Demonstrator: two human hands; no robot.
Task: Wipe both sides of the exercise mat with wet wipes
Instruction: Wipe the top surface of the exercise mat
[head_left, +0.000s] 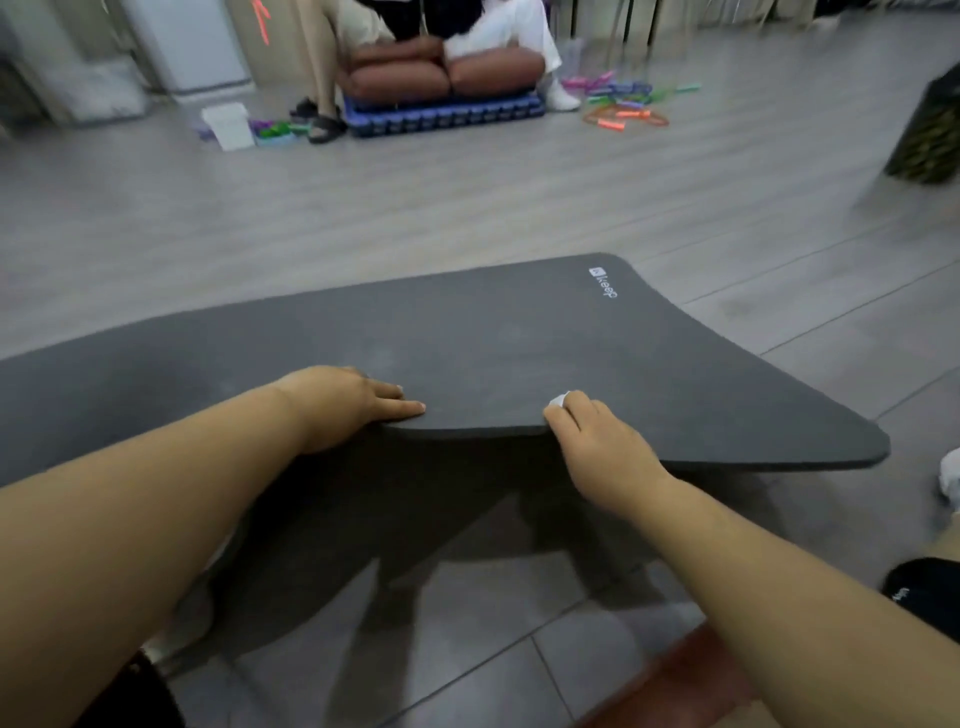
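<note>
A dark grey exercise mat (493, 332) with a white logo near its far right corner is lifted off the floor along its near edge and casts a shadow below. My left hand (348, 405) grips that near edge, fingers lying on top of the mat. My right hand (592, 436) grips the same edge further right, and a small crumpled white wet wipe (558, 401) pokes out between its fingers against the mat.
Grey plank floor (467, 208) lies all around. A person sits on a blue cushion (447, 117) at the far end, with colourful toys (623, 104) and a white box (228, 124) nearby. A dark bag (930, 135) stands at far right.
</note>
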